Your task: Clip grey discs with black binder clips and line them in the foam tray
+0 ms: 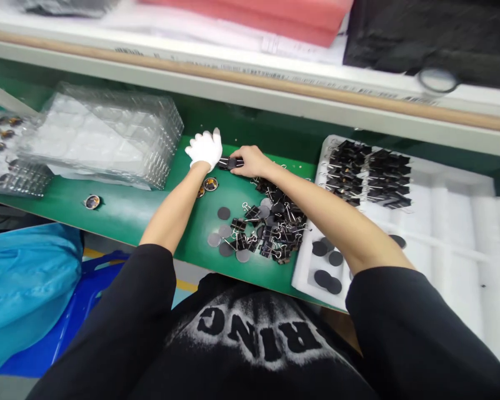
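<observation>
My left hand (205, 149), in a white glove, is over the green bench with its fingers spread and nothing visible in it. Just to its right, my bare right hand (250, 161) has its fingers closed on a black binder clip (235, 163) at the back of the bench. Another black clip (224, 162) lies between the two hands. Below my left wrist are round metal-rimmed parts (210, 184). A heap of black binder clips (281, 230) mixed with dark and grey discs (224, 213) spreads below my right forearm.
Stacked clear plastic trays (150, 141) stand at the left, with a single round part (92, 202) in front. On the right, a white foam tray (445, 222) holds rows of clips and several black discs. A shelf edge (250, 80) runs across above the bench. A blue chair (73, 316) is lower left.
</observation>
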{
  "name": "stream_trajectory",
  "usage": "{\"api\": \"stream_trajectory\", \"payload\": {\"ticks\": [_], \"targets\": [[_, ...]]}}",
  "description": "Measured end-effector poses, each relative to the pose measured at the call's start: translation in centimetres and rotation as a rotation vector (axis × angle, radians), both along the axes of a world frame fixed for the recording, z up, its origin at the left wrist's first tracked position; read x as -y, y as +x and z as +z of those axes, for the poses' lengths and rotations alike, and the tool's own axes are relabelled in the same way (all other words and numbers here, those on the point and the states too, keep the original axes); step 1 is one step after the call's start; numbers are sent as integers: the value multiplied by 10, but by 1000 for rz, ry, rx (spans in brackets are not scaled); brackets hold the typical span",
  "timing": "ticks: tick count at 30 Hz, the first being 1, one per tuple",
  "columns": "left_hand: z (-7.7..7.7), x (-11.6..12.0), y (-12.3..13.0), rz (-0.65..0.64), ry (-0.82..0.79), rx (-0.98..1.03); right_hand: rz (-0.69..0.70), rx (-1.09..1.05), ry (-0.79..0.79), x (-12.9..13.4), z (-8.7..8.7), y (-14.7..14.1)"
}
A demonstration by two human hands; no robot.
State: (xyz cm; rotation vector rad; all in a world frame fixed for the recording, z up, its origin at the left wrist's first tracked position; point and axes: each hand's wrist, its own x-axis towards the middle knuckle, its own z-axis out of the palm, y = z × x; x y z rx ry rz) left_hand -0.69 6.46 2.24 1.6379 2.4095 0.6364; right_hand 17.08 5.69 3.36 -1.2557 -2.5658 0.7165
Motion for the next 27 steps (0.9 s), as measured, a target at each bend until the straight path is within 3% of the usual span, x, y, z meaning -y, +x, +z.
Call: {"api": "stream_trajectory", "payload": {"ticks": [2, 5, 7, 9, 13, 16, 19, 24, 27], "targets": [[15, 9, -3, -115, 62, 182, 5, -79, -93, 4, 14, 6], [39, 36, -4, -340, 170, 391, -46, -316, -437, 17, 35, 21], [53, 59, 1, -398, 168, 324, -92, -483, -656, 30, 46, 34], [64, 81, 10, -390, 151, 215, -100, -588, -724, 47, 54, 48], [74, 111, 39, -394, 262, 230, -50, -613, -491, 85, 62, 75], [71, 125, 62, -430, 376, 328, -59, -601, -324, 112, 63, 93], [65, 138, 83, -477, 420, 383, -78, -593, -252, 135, 62, 110], [55, 155, 116, -523, 364, 431, -133, -566, -195, 169, 54, 136], [56, 165, 124, -649, 278, 417, -224, -543, -87, 181, 50, 171]]}}
